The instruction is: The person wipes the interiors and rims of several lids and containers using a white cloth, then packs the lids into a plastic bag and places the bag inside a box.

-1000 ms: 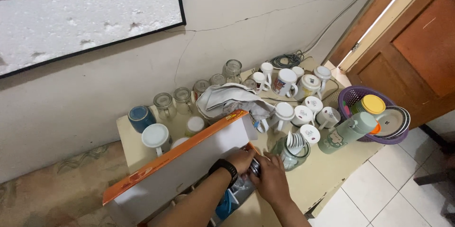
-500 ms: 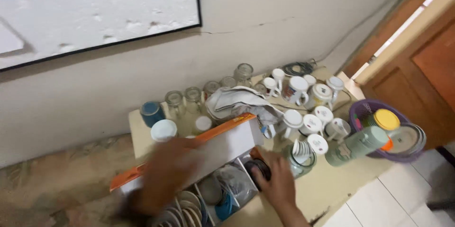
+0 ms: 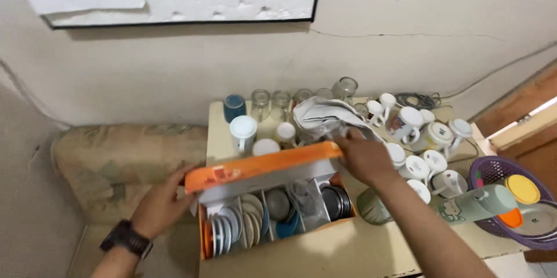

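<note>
Two hands are gripping the orange lid of a dish box on a cream table.

The left hand (image 3: 164, 204), with a dark wristwatch (image 3: 126, 238), is clasping the lid (image 3: 264, 169) at its left end; the right hand (image 3: 364, 155) is grasping the lid's right far corner. The lid is sitting tilted over the far side of the box (image 3: 272, 220), which is standing at the table's (image 3: 348, 249) near edge, showing upright plates (image 3: 232, 228) inside. White mugs (image 3: 415, 133) are crowding the far right, a crumpled cloth (image 3: 322, 116) is lying just beyond the lid, and a purple basket (image 3: 493, 170) is sitting at the right.
</note>
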